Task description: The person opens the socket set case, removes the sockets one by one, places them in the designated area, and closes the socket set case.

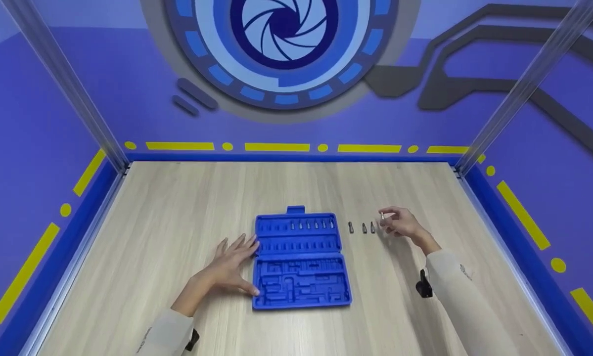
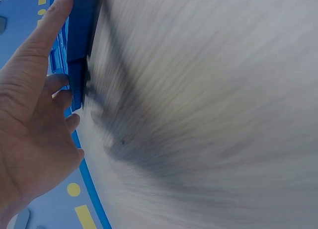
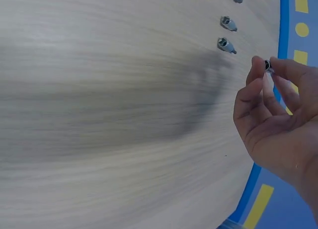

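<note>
A blue plastic bit case (image 1: pixel 346 282) lies unfolded on the table, its latch tab pointing away from me. Several metal screwdriver bits (image 1: pixel 308 224) stand in a row in the right part of its far half. My left hand (image 1: pixel 229 267) rests against the case's left side, fingers spread, thumb on the near corner. To the right of the case, my right hand (image 1: pixel 401 223) pinches a small screwdriver bit (image 3: pixel 267 66) between thumb and fingertips, above the table. Three loose bits (image 1: pixel 364 228) lie between that hand and the case; they also show in the right wrist view.
The light wood tabletop (image 1: pixel 187 198) has blue walls (image 1: pixel 98 89) on its back and sides. Metal corner posts (image 1: pixel 516 99) rise at the back left and back right. Small dark devices (image 1: pixel 424 284) sit at both wrists.
</note>
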Demonstrator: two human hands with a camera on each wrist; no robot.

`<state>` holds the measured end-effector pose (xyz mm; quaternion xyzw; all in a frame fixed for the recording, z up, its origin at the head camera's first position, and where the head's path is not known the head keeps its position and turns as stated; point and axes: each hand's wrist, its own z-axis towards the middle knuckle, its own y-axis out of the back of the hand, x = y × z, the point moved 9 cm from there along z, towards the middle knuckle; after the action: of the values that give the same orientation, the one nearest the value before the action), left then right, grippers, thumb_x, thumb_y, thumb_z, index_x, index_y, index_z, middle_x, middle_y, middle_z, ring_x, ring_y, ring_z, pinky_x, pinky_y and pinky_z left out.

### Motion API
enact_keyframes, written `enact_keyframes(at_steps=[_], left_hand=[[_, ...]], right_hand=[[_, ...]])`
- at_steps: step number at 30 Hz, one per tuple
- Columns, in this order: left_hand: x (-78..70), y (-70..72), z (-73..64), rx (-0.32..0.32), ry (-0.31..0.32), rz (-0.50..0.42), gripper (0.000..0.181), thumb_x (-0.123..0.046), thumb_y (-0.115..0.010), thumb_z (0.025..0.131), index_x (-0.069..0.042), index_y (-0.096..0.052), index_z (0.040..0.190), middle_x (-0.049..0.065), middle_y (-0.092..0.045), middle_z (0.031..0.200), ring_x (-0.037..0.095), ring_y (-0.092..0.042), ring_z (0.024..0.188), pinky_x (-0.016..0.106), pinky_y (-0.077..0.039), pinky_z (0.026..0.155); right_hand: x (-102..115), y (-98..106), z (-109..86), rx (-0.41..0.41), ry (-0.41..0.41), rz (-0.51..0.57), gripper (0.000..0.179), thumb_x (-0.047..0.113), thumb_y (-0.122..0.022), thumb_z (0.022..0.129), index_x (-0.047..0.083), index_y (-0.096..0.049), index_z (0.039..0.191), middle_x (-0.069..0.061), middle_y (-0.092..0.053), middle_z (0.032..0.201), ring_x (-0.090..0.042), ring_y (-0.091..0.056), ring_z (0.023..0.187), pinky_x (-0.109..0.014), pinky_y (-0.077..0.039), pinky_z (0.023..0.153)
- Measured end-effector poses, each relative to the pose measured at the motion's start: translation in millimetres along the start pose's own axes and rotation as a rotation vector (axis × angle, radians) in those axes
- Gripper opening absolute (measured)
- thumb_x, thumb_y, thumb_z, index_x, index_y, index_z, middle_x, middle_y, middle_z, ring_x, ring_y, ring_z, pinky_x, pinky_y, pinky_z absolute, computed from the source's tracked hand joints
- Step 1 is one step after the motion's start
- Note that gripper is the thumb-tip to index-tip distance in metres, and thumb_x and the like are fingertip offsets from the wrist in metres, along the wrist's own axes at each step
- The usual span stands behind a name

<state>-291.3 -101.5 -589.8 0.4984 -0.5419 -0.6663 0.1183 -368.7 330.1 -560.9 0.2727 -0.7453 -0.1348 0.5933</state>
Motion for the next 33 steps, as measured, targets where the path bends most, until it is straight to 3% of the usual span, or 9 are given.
enact_keyframes(at_steps=[7,17,27,33], left_hand=[[1.0,-0.4,-0.9,0.008,-0.003,-0.003,0.127,-0.054,-0.093,0.063,-0.001,-0.030,0.159,0.020,-0.023,0.169,0.049,-0.013,0.157,0.077,-0.001,0.120],[-0.1,-0.4,-0.2,0.010,-0.003,0.015,0.127,-0.056,-0.092,0.064,0.000,-0.029,0.159,0.020,-0.020,0.170,0.049,-0.013,0.156,0.076,-0.001,0.121],[1.1,3.7,-0.2,0.003,0.010,0.020,0.127,-0.057,-0.092,0.063,-0.002,-0.030,0.159,0.018,-0.020,0.170,0.049,-0.013,0.156,0.076,0.000,0.121],[-0.6,0.9,-0.5,0.004,0.007,0.019,0.127,-0.058,-0.091,0.064,-0.001,-0.029,0.159,0.018,-0.019,0.170,0.049,-0.013,0.157,0.076,0.001,0.121]], right_hand=[[-16,-8,0.3,-0.097,-0.037,-0.074,0.042,0.002,-0.059,0.098,-0.010,-0.054,0.138,-0.027,-0.071,0.107,-0.013,-0.064,0.075,-0.022,-0.051,0.063],[-32,-6,2.6,-0.253,-0.057,-0.308,0.037,0.017,-0.067,0.094,-0.003,-0.068,0.125,-0.020,-0.075,0.100,-0.008,-0.057,0.060,-0.021,-0.043,0.052],[-28,-8,3.3,-0.251,-0.026,-0.362,0.036,0.019,-0.069,0.094,-0.001,-0.069,0.125,-0.021,-0.074,0.103,-0.020,-0.065,0.078,-0.023,-0.045,0.061],[-29,-8,1.7,-0.221,-0.012,-0.350,0.037,0.017,-0.068,0.095,-0.003,-0.067,0.126,-0.018,-0.072,0.097,-0.016,-0.059,0.074,-0.023,-0.043,0.060]])
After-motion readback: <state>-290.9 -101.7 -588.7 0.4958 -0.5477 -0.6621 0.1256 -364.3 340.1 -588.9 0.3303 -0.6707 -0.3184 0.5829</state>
